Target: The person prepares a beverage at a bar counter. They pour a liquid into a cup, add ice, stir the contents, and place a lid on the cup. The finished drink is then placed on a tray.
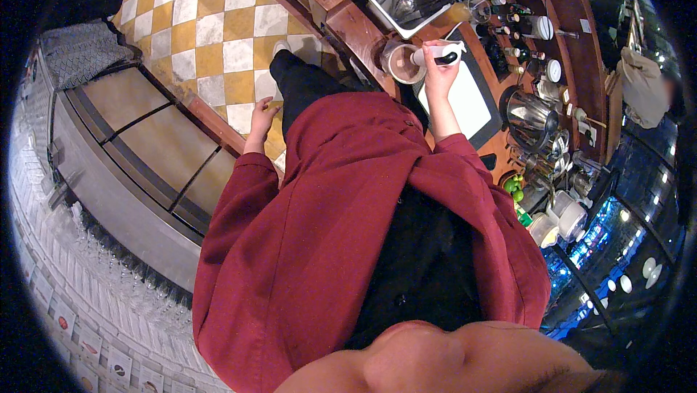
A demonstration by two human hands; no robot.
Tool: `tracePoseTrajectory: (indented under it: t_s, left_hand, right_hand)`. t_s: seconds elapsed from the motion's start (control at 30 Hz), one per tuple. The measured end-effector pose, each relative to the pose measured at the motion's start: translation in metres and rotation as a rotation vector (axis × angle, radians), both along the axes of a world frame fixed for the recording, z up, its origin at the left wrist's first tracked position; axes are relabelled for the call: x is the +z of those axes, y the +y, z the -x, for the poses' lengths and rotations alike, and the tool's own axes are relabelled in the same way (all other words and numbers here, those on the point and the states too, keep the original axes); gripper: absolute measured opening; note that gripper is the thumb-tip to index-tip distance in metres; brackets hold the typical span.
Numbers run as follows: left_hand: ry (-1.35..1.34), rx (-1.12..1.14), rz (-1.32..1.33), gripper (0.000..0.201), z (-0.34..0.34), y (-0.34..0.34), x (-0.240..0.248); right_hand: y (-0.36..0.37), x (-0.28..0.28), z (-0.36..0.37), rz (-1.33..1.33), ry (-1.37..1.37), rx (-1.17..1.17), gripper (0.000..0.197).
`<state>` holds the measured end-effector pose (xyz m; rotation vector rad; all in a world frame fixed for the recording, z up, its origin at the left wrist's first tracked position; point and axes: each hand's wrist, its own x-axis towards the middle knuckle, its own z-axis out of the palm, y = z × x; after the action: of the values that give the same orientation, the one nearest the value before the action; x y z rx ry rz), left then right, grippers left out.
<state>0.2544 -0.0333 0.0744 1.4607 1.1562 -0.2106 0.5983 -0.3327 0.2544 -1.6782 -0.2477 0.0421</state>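
My right hand is closed around a small white container with a dark part on top; its exact kind I cannot make out. It is held right beside a round, clear-walled tub with something brownish inside. Beneath my right forearm lies a white board on a dark mat. My left hand hangs at my side over the checkered floor, fingers loosely apart and holding nothing.
Beyond the tub sits a metal sink bin with utensils. Bottles and jars line the shelf on the right, near a dark metal pitcher and green limes. Steel-fronted cabinets stand on the left.
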Motion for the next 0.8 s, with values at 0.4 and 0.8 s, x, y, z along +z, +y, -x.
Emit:
tracePoseTrajectory:
  t_s: [0.4, 0.8]
  left_hand:
    - [0.019, 0.005, -0.012, 0.046, -0.0004, -0.0035, 0.0031]
    - [-0.006, -0.003, -0.013, 0.046, 0.0002, -0.004, 0.0039]
  right_hand:
    - [-0.0011, -0.0013, 0.0, 0.014, 0.004, -0.007, 0.036]
    - [0.0003, 0.001, 0.0002, -0.012, 0.022, -0.005, 0.033]
